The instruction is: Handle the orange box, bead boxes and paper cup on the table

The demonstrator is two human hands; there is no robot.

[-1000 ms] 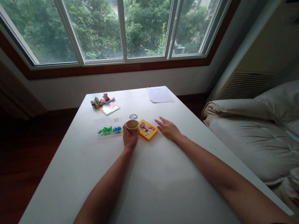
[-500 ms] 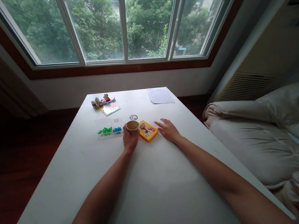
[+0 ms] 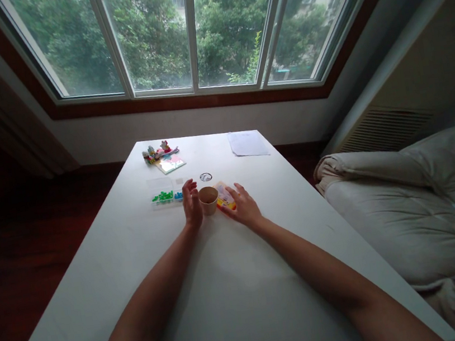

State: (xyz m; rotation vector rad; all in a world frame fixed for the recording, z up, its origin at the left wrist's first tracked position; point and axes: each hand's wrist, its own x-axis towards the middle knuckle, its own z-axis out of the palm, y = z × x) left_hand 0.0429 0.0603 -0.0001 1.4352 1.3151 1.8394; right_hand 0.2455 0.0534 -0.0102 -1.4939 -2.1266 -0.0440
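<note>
A small brown paper cup stands upright on the white table. My left hand is just to its left, fingers stretched out and off the cup. My right hand rests flat on a yellow box that lies right of the cup, fingers spread over its near half. A clear tray with green and blue small pieces sits just left of my left hand.
A round lid lies behind the cup. Small toy figures and a colourful card sit at the far left, a sheet of paper at the far right. A padded couch borders the table's right side. Windows face the far end.
My left hand has let go of the cup and opened beside it. My right hand has slid left from the bare table onto the yellow box.
</note>
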